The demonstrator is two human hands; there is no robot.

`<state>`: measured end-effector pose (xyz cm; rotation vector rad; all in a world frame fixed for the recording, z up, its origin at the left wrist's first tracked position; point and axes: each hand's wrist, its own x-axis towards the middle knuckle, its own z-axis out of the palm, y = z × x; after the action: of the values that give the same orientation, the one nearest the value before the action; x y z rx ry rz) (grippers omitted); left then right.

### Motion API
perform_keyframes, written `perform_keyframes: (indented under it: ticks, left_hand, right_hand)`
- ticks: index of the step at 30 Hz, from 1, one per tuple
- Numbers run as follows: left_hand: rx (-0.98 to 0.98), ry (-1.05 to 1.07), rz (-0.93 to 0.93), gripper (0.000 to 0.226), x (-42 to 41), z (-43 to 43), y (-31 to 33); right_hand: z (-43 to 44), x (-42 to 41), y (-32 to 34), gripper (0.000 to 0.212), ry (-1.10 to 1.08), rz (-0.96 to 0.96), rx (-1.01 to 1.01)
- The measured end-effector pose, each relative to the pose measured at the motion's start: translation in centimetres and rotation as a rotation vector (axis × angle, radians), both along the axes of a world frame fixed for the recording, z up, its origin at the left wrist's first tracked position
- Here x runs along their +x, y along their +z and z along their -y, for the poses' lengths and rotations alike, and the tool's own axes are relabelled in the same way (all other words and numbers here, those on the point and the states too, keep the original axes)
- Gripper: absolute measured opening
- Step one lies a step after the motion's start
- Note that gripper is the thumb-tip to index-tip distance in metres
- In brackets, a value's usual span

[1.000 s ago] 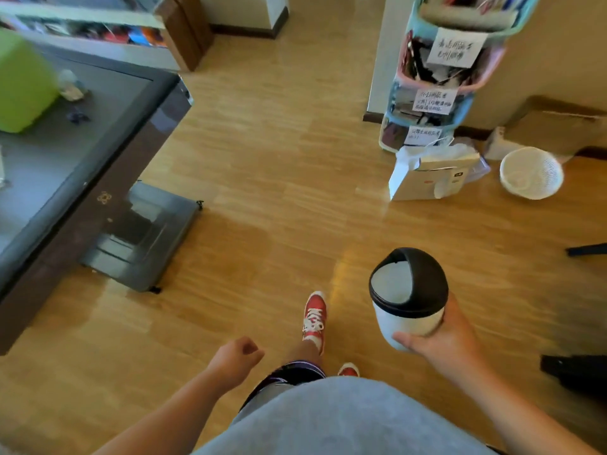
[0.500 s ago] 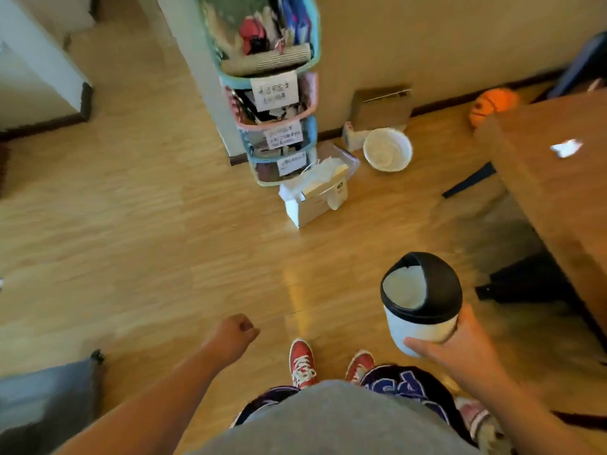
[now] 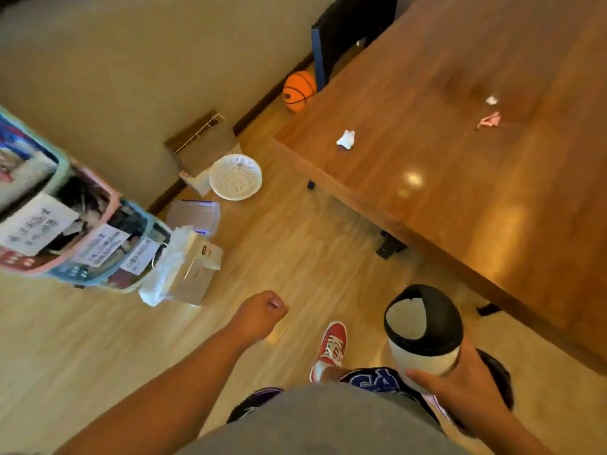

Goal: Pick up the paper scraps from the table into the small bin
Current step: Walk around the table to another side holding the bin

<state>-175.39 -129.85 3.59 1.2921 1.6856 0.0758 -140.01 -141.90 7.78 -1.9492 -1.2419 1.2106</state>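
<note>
While the right hand [image 3: 460,394] grips the small bin [image 3: 423,336] from below, its fingers wrapped around the white lower body, the left hand [image 3: 261,315] hangs over the floor with its fingers curled into a loose fist that holds nothing. The bin has a black domed lid with a pale swing flap, and it is held upright, tilted slightly, just beside the near edge of the wooden worktop [image 3: 460,198] and below its level.

On the worktop lie three paper scraps, all well apart from the bin. A crumpled white scrap [image 3: 346,139] sits near the worktop's left corner. A smaller white scrap [image 3: 491,100] and a pink scrap [image 3: 489,120] lie near each other farther along, towards the right.

Below the hands, one red shoe [image 3: 331,348] stands on the wooden floor [image 3: 279,244]. Against the wall an orange basketball [image 3: 299,90] rests just beside the far corner of the worktop, next to a dark chair [image 3: 348,31]. A white mesh basket [image 3: 235,177] lies on the floor near a cardboard box [image 3: 205,147]. At the left, stacked storage trays [image 3: 82,238] with paper labels stand beside a white paper bag [image 3: 187,267].
</note>
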Motion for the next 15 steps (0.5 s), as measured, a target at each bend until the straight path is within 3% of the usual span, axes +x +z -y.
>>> perform_keyframes:
  ticks: [10, 15]
  left_hand:
    - [-0.067, -0.093, -0.184, 0.018, -2.3, -8.1, 0.5]
    - [-0.010, -0.127, -0.168, 0.017, -2.6, -14.7, 0.7]
  right_hand:
    - [-15.9, -1.1, 2.3, 0.104, 0.048, -0.053, 0.109]
    - [-22.9, -2.5, 3.4, 0.103, 0.005, -0.072, 0.190]
